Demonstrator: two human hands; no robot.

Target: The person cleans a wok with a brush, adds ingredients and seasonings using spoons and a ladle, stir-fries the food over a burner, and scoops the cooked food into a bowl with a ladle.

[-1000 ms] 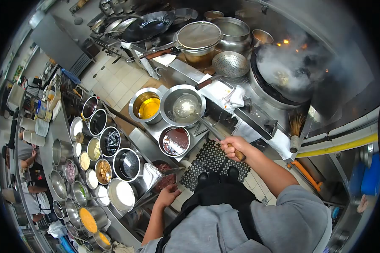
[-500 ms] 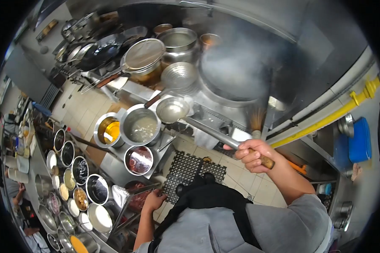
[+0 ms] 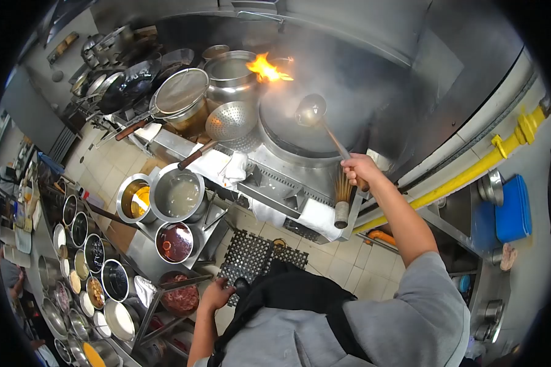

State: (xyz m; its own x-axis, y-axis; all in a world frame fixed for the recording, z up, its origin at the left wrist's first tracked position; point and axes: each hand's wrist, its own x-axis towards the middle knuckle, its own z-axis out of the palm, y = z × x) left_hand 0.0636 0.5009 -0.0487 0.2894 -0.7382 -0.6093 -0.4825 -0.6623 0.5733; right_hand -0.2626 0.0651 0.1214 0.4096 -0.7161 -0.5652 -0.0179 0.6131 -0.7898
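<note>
My right hand (image 3: 361, 170) is closed around the wooden handle of a ladle (image 3: 312, 111). The ladle's bowl hangs over a large steaming wok (image 3: 288, 142); steam blurs what lies inside. A bamboo wok brush (image 3: 343, 199) stands just below my right hand. Low on the left, my left hand (image 3: 217, 295) is beside a bowl of raw meat (image 3: 180, 295), its fingers loosely apart and nothing visible in them. Flames (image 3: 268, 68) flare at the wok's far left rim.
A perforated strainer (image 3: 231, 121) lies left of the wok, near a mesh sieve (image 3: 180, 92) on a pot. Pots of oil (image 3: 134, 199), cloudy liquid (image 3: 179, 193) and red sauce (image 3: 174, 242) stand nearer. Several seasoning containers (image 3: 115, 280) crowd the left counter. A yellow pipe (image 3: 459, 177) runs along the right.
My right hand has moved forward, carrying the ladle from above the near pots to over the wok. Flames have appeared by the wok. My left hand stays low near the meat.
</note>
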